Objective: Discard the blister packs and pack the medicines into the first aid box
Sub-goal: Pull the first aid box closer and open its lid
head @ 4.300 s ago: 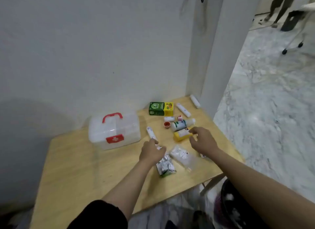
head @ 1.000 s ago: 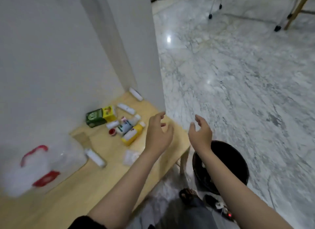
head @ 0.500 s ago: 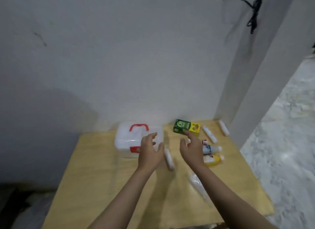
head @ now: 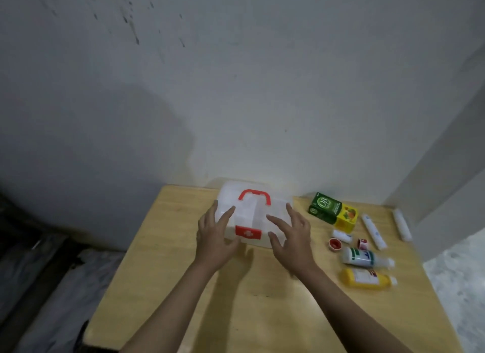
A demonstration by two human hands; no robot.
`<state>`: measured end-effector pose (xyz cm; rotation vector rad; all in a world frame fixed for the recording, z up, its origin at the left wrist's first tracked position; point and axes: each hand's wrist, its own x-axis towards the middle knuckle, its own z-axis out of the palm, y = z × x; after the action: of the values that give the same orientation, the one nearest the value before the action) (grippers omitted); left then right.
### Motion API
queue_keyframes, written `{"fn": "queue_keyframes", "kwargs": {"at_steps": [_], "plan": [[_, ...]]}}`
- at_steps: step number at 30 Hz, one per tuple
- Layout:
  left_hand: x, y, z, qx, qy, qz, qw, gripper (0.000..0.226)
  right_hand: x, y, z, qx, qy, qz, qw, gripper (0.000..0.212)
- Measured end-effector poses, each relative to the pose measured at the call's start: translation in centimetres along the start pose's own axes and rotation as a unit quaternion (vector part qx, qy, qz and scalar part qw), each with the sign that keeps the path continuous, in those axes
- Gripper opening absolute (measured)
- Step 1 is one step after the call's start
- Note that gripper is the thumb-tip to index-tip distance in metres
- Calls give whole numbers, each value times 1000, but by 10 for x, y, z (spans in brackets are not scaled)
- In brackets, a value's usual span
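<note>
The white translucent first aid box [head: 253,212], with a red handle and a red latch, stands shut at the back of the wooden table [head: 168,263]. My left hand [head: 214,238] rests with spread fingers on its front left corner. My right hand [head: 291,238] lies spread on its front right corner. To the right lie a green and yellow carton [head: 330,211], two white tubes [head: 374,230] [head: 401,224], a small white bottle [head: 342,234], a red cap [head: 335,243], a white bottle [head: 364,257] and a yellow bottle [head: 366,279]. No blister packs show.
A grey wall [head: 236,90] rises right behind the table, and a white pillar [head: 451,155] stands at its back right corner. Marble floor [head: 462,274] shows beyond the right edge. Dark floor and covered shapes lie to the left.
One second ago both hands hung open over a black bin right of the table. The view has swung back left, and both hands have moved onto the box.
</note>
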<state>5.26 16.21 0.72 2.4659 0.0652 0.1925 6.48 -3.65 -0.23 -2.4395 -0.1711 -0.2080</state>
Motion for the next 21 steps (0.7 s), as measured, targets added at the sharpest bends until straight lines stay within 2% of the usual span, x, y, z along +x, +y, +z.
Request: {"fn": "queue_keyframes", "kwargs": {"at_steps": [5, 10, 16, 21], "plan": [[18, -25, 11, 76, -6, 81, 994, 80, 6, 7, 5, 39, 28, -16, 999, 39], [24, -46, 28, 100, 63, 163, 980, 89, 6, 17, 13, 56, 59, -51, 995, 37], [18, -56, 36, 82, 146, 222, 961, 77, 0, 28, 20, 85, 91, -86, 989, 37], [4, -63, 40, 97, 167, 270, 943, 87, -14, 35, 25, 98, 126, -123, 980, 38]]}}
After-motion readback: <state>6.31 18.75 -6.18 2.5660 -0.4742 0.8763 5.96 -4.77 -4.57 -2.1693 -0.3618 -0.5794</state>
